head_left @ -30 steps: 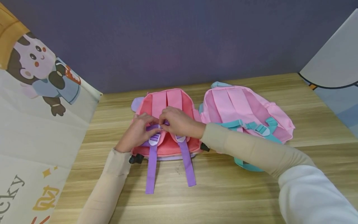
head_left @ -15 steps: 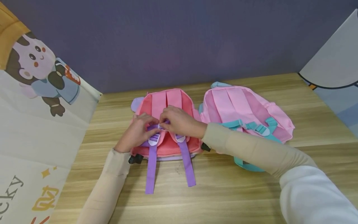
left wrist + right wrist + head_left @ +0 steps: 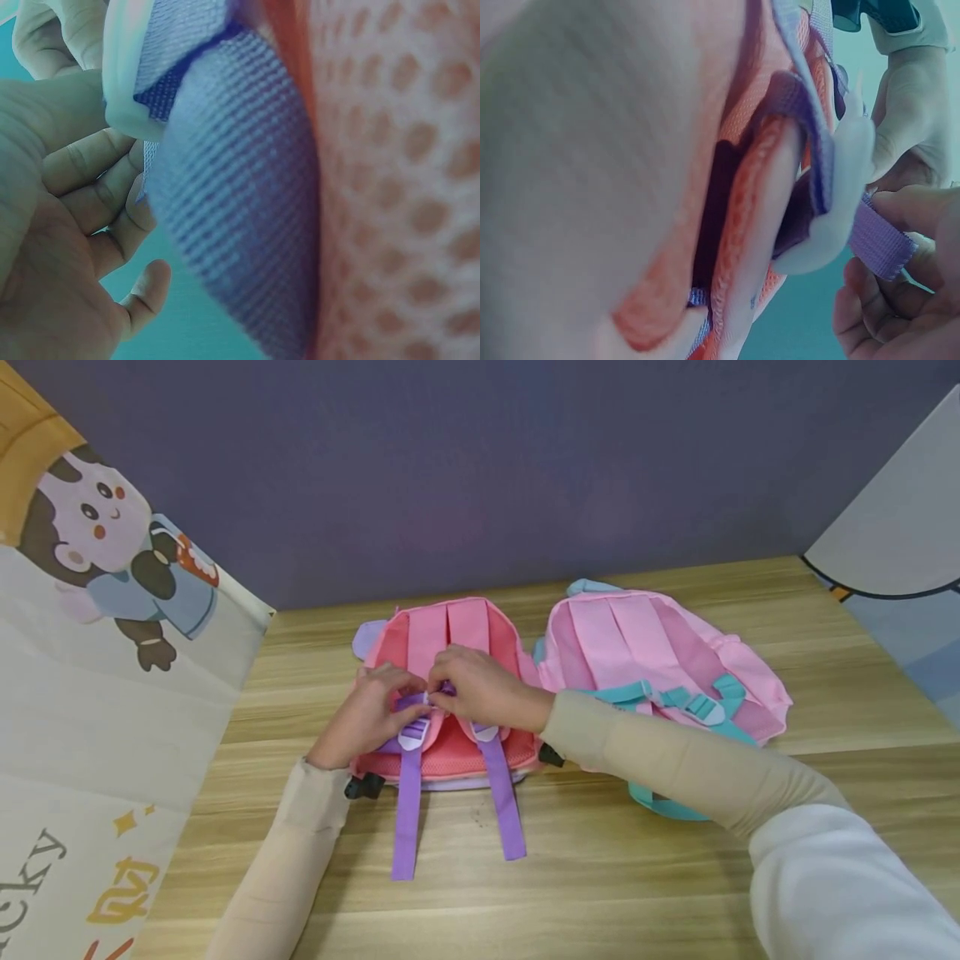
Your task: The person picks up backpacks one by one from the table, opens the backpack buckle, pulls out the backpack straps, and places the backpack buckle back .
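Observation:
A coral-pink backpack lies with its back panel up and its shoulder straps showing. Over its middle, my left hand pinches a purple strap beside a small white plastic piece. My right hand meets it from the right, thumb and fingers pinching purple webbing whose cut end shows in the right wrist view. White strap adjusters hold two long purple tails that hang onto the table. Close up in the left wrist view are a white buckle and looped purple strap; fingers partly hide the contact.
To the right, touching the coral one, lies a light pink backpack with teal straps; my right forearm crosses over its lower part. Both are on a wood-grain table before a dark wall. A printed cartoon sheet borders the left.
Both hands stay nearly in place at the purple strap, with only a very slight shift of the fingers. The backpacks have not moved.

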Motion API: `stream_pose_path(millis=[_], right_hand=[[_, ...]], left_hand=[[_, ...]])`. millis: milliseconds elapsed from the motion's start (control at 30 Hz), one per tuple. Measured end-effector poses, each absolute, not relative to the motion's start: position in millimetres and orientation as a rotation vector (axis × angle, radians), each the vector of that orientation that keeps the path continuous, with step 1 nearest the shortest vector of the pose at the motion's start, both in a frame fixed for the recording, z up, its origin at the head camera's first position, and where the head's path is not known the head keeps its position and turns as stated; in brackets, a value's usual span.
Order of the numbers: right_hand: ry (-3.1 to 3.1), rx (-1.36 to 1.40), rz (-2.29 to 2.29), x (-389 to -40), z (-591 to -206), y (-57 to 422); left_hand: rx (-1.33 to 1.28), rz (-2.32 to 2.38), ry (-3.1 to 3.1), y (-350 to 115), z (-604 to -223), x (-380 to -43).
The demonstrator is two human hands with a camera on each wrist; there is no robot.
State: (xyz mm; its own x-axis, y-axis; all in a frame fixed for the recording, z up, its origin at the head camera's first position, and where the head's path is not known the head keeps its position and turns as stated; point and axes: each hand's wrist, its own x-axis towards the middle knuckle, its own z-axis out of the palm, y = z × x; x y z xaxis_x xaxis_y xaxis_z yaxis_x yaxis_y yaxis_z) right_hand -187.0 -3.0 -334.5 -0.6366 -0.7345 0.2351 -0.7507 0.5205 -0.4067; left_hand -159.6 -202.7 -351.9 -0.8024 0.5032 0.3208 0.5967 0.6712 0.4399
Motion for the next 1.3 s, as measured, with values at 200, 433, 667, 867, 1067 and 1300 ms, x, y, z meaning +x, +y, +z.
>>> stream_pose_path(millis=[200,433,667,867,1067,1300], right_hand=[[-2.69,1.303,0.788,-188.4,-332.8,-0.2],[-2.7,1.296,0.795,-188.9,-333.0,1.0],[-2.763,1.337,0.728,-188.3,-333.9,-3.2],[-2.752,1.33,0.724,-188.1,-334.9,-3.0],[-2.725,1.339,0.758,-188.5,-333.7,1.0],[-2.75,1.317,0.789,-188.8,-333.8,4.7]], left_hand=[[-0.882,-0.815,-2.735,-202.0,-351.4,-159.6],[-0.876,-0.807,-2.745,-202.5,-350.8,-159.0],[-0.862,-0.797,-2.77,-202.7,-349.5,-159.1],[-0.871,-0.807,-2.767,-201.2,-348.8,-159.3],[-0.888,-0.812,-2.756,-200.0,-349.5,-160.2],[-0.887,-0.825,-2.756,-199.4,-350.6,-161.2]])
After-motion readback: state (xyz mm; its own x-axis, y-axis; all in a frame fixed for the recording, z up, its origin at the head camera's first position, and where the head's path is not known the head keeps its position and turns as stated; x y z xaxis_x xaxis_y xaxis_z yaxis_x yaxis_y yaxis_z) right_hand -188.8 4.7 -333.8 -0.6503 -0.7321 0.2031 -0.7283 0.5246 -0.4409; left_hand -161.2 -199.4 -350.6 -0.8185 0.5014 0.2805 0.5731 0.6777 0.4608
